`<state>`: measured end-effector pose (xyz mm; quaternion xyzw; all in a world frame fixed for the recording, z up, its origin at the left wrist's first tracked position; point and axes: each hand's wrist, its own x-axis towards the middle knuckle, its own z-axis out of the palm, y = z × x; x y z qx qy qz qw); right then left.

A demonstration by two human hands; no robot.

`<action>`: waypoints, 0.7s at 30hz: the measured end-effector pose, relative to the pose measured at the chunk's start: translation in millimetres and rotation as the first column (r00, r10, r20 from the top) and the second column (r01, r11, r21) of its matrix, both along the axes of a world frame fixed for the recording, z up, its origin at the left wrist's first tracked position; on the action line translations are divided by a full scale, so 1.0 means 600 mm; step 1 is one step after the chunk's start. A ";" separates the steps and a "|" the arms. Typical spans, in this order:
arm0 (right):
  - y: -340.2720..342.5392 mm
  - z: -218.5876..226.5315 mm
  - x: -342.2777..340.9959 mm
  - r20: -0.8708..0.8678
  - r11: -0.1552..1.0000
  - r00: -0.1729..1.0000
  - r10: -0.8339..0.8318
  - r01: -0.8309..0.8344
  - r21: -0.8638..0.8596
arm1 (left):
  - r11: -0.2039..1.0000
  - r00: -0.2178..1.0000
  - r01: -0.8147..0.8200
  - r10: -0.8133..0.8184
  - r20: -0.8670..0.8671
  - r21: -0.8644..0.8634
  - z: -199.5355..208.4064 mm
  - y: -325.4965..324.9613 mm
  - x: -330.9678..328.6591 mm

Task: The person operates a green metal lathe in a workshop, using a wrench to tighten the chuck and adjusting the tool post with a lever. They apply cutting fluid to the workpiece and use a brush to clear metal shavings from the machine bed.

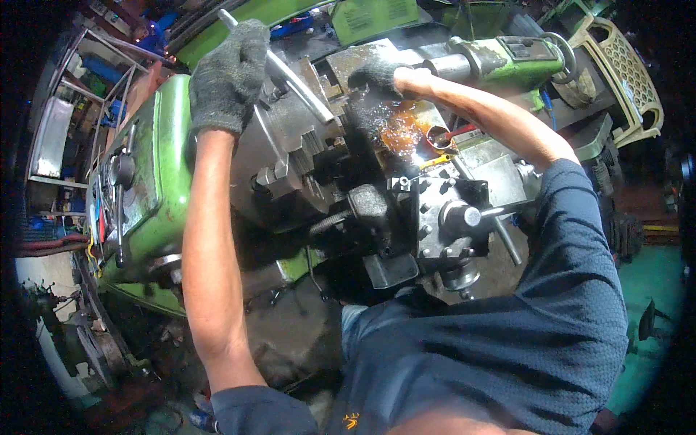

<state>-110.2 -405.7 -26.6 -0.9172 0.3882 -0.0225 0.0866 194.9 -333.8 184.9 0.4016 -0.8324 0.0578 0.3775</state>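
one wide fisheye view looks steeply down from head height, past the wearer's dark shirt and both forearms. it faces across a green lathe, close by, from its front edge.

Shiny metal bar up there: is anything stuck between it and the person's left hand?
Just the dark knitted glove. The left hand is wrapped around the shiny metal bar, which pokes out on both sides of the fist. Nothing else visible stands between them.
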 end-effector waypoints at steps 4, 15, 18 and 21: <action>0.021 0.014 0.034 -0.072 0.997 0.997 0.008 -0.002 0.073 | 0.999 1.000 -0.018 0.017 0.010 0.049 -0.008 -0.008 0.023; 0.058 0.031 0.030 0.084 0.994 0.993 -0.088 0.083 0.069 | 0.988 0.996 -0.062 0.052 0.076 0.143 -0.002 -0.004 0.017; 0.066 0.044 0.035 0.094 0.994 0.992 -0.080 0.072 0.082 | 0.999 1.000 -0.018 0.018 -0.012 0.038 -0.009 -0.012 0.024; 0.067 0.042 0.027 0.112 0.993 0.989 -0.099 0.092 0.070 | 1.000 1.000 -0.006 0.006 -0.006 0.006 -0.009 -0.014 0.020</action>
